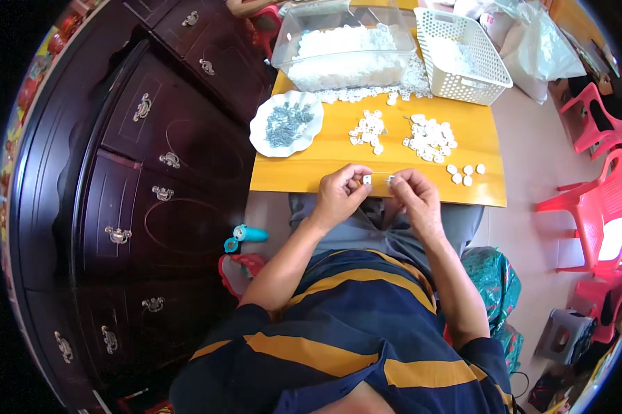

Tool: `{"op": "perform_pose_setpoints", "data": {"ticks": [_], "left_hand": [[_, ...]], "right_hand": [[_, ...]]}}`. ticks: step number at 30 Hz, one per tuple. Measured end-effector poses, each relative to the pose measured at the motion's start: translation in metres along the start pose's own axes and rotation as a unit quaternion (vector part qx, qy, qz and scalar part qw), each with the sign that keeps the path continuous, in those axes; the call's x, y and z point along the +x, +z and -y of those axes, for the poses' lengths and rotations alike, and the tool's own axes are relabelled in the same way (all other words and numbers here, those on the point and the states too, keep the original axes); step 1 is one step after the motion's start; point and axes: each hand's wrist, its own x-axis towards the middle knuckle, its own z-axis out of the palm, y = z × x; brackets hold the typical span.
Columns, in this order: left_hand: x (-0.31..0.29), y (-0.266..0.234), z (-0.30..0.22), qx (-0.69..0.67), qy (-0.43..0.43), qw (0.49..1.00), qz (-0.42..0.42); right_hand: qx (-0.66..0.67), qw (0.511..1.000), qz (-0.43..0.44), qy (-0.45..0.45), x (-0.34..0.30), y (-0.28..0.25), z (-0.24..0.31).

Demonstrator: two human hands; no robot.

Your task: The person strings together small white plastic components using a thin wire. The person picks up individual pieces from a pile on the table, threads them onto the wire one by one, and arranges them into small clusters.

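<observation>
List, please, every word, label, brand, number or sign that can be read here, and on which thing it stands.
No text is clear enough to quote.
White basket: label-like mark on its near wall, too small to read.
White package beyond it: reddish marks, too small and blurred.
Small white pieces: no print discernible.

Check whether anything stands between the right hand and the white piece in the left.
Nothing bulky does: only a thin pale strand shows at the gap between the left hand, pinching the white piece, and the right hand.
</observation>
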Motion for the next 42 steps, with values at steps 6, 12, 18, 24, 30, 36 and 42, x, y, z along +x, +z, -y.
{"op": "perform_pose_setpoints", "data": {"ticks": [6,12,18,24,30,36,42], "left_hand": [[0.006,0.007,-0.001,-0.152,-0.088,0.984,0.027],[0.034,-0.004,-0.009,-0.206,-0.125,0.968,0.067],[0.056,-0.008,-0.002,-0.219,-0.098,0.967,0.08],[0.054,-0.008,0.013,-0.257,-0.167,0.945,0.112],[0.063,-0.013,0.016,-0.254,-0.17,0.94,0.153],[0.072,-0.016,0.003,-0.206,-0.123,0.959,0.15],[0.07,-0.012,-0.001,-0.185,-0.095,0.97,0.127]], "right_hand": [[0.009,0.996,-0.086,-0.008,0.012,-0.021,0.009],[-0.001,0.995,-0.096,-0.023,0.015,-0.022,0.01],[0.007,0.99,-0.139,0.014,0.015,-0.023,0.01],[0.011,0.985,-0.171,0.008,0.013,-0.023,0.006],[0.018,0.983,-0.18,0.042,0.021,-0.019,0.012],[0.025,0.985,-0.16,0.059,0.023,-0.009,0.019],[0.049,0.986,-0.139,0.076,0.033,-0.013,0.021]]}}
